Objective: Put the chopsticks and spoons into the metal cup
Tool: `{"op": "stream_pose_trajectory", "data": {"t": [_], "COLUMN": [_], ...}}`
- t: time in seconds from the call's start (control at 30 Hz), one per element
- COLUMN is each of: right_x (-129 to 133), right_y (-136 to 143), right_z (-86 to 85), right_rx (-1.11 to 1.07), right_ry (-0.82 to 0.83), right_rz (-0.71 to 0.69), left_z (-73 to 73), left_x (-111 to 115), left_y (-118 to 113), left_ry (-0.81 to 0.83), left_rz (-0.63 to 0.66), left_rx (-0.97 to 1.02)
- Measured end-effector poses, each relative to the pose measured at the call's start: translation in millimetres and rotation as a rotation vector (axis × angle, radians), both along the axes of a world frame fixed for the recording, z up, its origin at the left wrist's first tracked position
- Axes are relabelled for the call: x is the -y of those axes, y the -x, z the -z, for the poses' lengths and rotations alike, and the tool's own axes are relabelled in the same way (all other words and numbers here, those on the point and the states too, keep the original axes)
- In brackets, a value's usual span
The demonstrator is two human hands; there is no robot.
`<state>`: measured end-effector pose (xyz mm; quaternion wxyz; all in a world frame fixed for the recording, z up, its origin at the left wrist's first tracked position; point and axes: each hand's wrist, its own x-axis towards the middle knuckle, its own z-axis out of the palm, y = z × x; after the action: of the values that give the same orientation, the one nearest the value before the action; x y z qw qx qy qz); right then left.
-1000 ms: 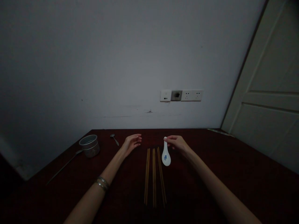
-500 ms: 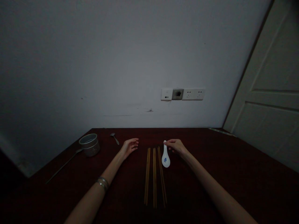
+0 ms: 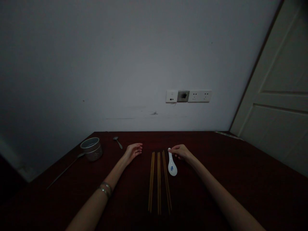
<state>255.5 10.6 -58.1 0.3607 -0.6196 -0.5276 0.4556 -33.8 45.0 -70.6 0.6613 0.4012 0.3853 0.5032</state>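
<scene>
My right hand [image 3: 181, 152] pinches the upper end of the handle of a white soup spoon [image 3: 172, 169] with a blue motif in its bowl. The spoon's bowl points toward me, just right of the chopsticks [image 3: 158, 183]. These lie in three narrow groups, side by side and roughly lengthwise to me. On the other side of them, my left hand [image 3: 133, 152] rests with its fingers loosely curved and apart, holding nothing. A small metal spoon [image 3: 117, 142] lies beyond my left hand, a little to its left.
At the left of the dark red table [image 3: 204, 205] stands a metal container [image 3: 93, 153] with an open top. A long-handled utensil [image 3: 64, 170] lies beside it. Behind the table is a wall with sockets [image 3: 199, 96]; a pale door [image 3: 279, 96] is at the right.
My right hand has shifted the soup spoon slightly toward me and to the right, its bowl now angled a little more rightward. My left hand has barely moved.
</scene>
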Motion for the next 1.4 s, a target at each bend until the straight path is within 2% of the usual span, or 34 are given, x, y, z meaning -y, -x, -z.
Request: {"op": "stream_pose_trajectory", "data": {"t": [0.6,0.97,1.07,1.17,1.23,1.3,1.4], "right_x": [6.0,9.0,1.6,-5.7,-7.4,-6.6,-4.5], "right_y": [4.4,-6.8,-16.7,-28.4,-35.0,-39.6,-43.0], "right_z": [-4.1,-10.3,-5.2,8.5,19.3,28.2,35.5], "right_rx": [0.051,0.094,0.091,0.083,0.103,0.136,0.163], "right_ry": [0.06,0.097,0.065,-0.09,-0.215,-0.297,-0.35], "right_rz": [-0.027,-0.138,-0.065,0.039,0.072,0.097,0.104], "left_z": [2.8,2.9,3.5,4.1,0.4,-10.5,-44.3], "left_x": [-0.7,-0.3,-0.5,0.3,2.7,7.1,19.0], "left_y": [-0.5,0.0,-0.4,-1.3,-3.6,-7.7,-14.3], "left_ry": [-0.026,-0.052,-0.039,-0.041,-0.053,-0.083,-0.199], "left_rz": [-0.004,0.017,0.007,0.002,0.006,0.001,-0.041], "left_rx": [-0.025,-0.022,-0.03,-0.042,-0.079,-0.171,-0.338]}}
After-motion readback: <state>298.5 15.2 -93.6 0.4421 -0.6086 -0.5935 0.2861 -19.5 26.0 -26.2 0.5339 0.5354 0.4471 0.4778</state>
